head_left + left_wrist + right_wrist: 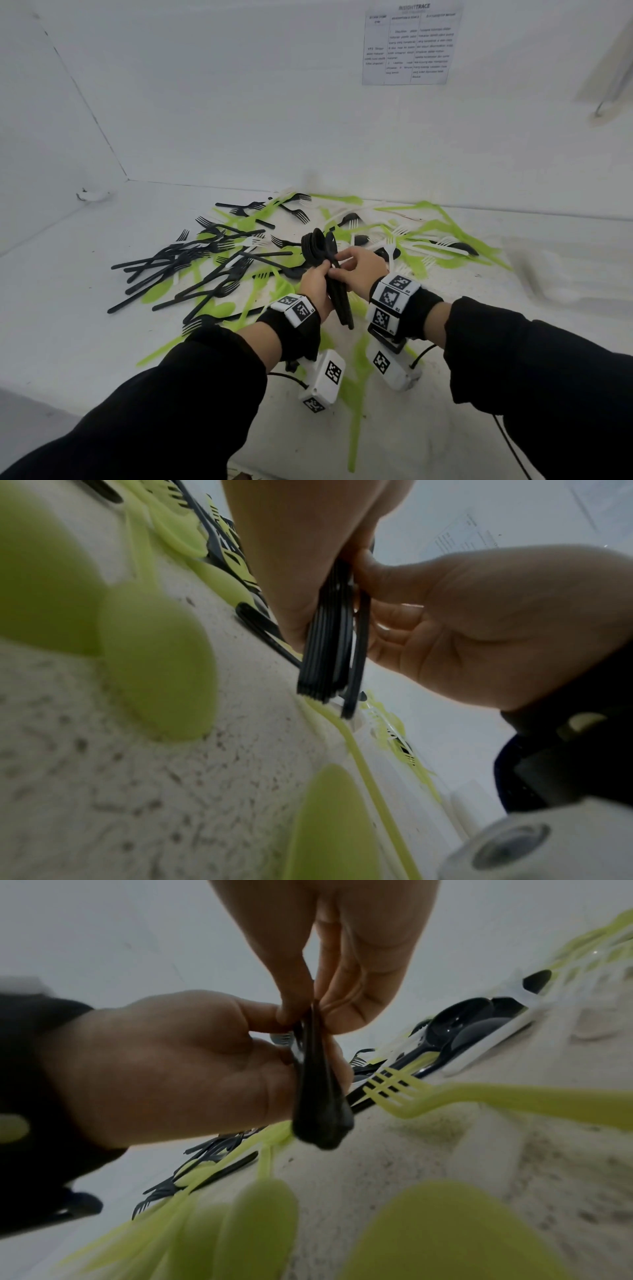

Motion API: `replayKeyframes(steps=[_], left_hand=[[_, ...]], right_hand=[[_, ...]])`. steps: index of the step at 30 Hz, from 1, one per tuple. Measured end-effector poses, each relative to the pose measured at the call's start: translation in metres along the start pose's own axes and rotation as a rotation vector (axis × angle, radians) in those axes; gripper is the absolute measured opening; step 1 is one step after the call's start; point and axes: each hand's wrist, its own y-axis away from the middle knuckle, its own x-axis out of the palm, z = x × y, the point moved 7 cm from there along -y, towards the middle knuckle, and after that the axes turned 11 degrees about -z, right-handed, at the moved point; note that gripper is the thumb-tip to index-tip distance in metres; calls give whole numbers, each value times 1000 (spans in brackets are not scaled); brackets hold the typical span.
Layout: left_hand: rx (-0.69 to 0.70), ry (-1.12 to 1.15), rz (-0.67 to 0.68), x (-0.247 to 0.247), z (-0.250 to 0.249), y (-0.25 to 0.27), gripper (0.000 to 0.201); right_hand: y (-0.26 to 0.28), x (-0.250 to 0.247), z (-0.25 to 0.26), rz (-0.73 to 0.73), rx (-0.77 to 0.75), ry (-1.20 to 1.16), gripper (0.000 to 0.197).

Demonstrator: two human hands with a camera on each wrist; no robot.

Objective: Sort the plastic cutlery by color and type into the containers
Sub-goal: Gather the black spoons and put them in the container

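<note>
A stack of black spoons [322, 253] stands upright between my hands over the middle of the table, bowls up and handles [325, 647] pointing down. My left hand [317, 279] grips the stack round its handles. My right hand [356, 265] pinches the stack just below the bowls, thumb and fingers [346, 969] closing on its dark edge [318, 1085]. One handle [359, 658] sits slightly apart from the others. In the right wrist view my left hand [178, 1066] wraps the stack from the left.
Loose cutlery covers the white table [68, 308]: black forks [191, 263] at left, green pieces [445, 233] across the middle and right, white forks [390, 250], more black spoons [459, 1020]. A green fork [404, 1093] lies close below my hands. A printed sheet [407, 44] hangs on the back wall.
</note>
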Motion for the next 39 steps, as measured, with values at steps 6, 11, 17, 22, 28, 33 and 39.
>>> replayKeyframes(steps=[6, 11, 17, 22, 28, 33, 39], left_hand=[[-67, -37, 35, -2, -6, 5, 25], [27, -69, 27, -5, -11, 0, 16], [53, -17, -13, -8, -14, 2, 21], [119, -119, -62, -16, -21, -5, 14], [122, -111, -92, -19, -23, -6, 21], [133, -96, -87, -14, -24, -6, 22], [121, -69, -94, -15, -23, -4, 21]], right_hand=[[-6, 11, 12, 108, -129, 65, 32], [-15, 7, 10, 100, -157, 98, 28], [-18, 6, 17, 184, -281, 268, 26], [-28, 10, -11, 326, -241, 669, 34], [-26, 22, -26, 437, -275, 829, 35], [-39, 14, -22, 347, -249, 725, 33], [-59, -16, -15, 117, -132, 575, 26]])
